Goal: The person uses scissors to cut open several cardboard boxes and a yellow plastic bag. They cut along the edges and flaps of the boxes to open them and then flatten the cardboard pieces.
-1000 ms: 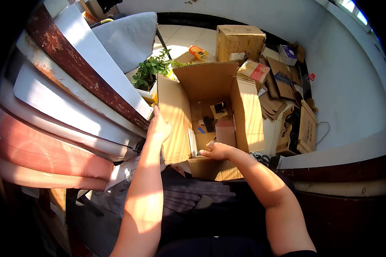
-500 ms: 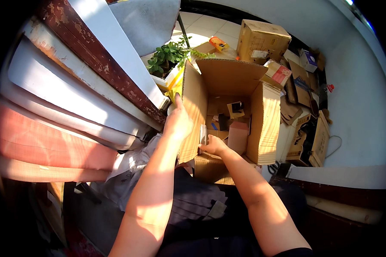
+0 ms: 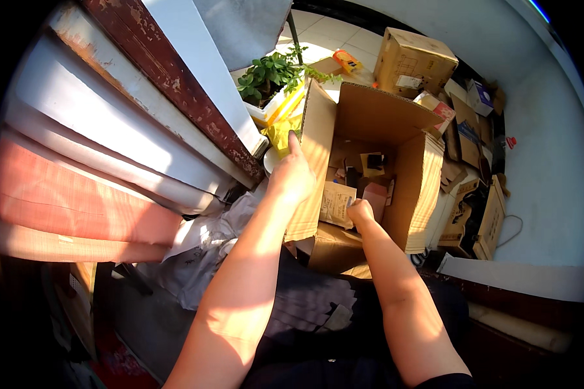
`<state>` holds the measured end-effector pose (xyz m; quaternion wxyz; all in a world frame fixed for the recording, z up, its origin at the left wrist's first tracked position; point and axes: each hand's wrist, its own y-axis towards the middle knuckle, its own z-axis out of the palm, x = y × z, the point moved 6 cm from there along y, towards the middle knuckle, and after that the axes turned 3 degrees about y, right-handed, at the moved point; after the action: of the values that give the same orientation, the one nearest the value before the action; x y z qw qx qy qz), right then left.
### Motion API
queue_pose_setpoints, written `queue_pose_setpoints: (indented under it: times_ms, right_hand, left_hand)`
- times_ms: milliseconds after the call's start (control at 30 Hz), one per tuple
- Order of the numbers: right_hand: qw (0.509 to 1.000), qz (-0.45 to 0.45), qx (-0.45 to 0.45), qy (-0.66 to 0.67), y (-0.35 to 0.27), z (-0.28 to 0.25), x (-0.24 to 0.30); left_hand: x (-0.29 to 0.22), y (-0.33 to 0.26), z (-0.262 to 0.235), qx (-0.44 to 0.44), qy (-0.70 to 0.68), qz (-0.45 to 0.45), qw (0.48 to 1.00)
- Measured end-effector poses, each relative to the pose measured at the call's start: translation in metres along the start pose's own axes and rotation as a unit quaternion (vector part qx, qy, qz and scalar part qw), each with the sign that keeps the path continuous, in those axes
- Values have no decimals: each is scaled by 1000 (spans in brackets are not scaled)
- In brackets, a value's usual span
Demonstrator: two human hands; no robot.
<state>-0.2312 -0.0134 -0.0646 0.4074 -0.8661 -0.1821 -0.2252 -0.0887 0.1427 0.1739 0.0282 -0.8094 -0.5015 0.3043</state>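
Observation:
An upright, open-topped cardboard box (image 3: pixel 360 104) stands before me. My left hand (image 3: pixel 293 174) is at its left side and grips the raised left flap; one finger or the thumb points up along it, and the other fingers are mostly hidden. Inside the box, my right hand (image 3: pixel 361 212) is closed on the right edge of a flat tan packet (image 3: pixel 336 202) with dark print. Behind this packet lie a pinkish card or small carton (image 3: pixel 375 193), a tan piece with a black square (image 3: pixel 372 163) and small dark items.
At the left, a potted plant (image 3: pixel 266 74) stands beside a yellow bag (image 3: pixel 283 135). A closed carton (image 3: pixel 415 61) sits behind the box, with flattened cardboard (image 3: pixel 464 133) to its right. Crumpled white plastic (image 3: pixel 201 259) and a wooden board (image 3: pixel 175 78) are near my left arm.
My right hand has moved right inside the box, and the packet, formerly seen nearly edge-on at the left wall, now shows its printed face. My left hand stays at the left flap. The view has shifted.

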Motion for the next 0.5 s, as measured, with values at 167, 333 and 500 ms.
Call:
queue_pose_setpoints:
  times_ms: [167,333,500]
  right_hand:
    - [922,54,-63,377,5,-27,-16]
    - [767,40,97,633,10,-43,-11]
    - [812,-43,102,573,-21,-68,16]
  left_hand:
    - [-2,1,0,-6,-12,8,1000]
    - [-7,0,-3,-25,-7,22,999]
    - [-8,2,-2,-42,0,38,998]
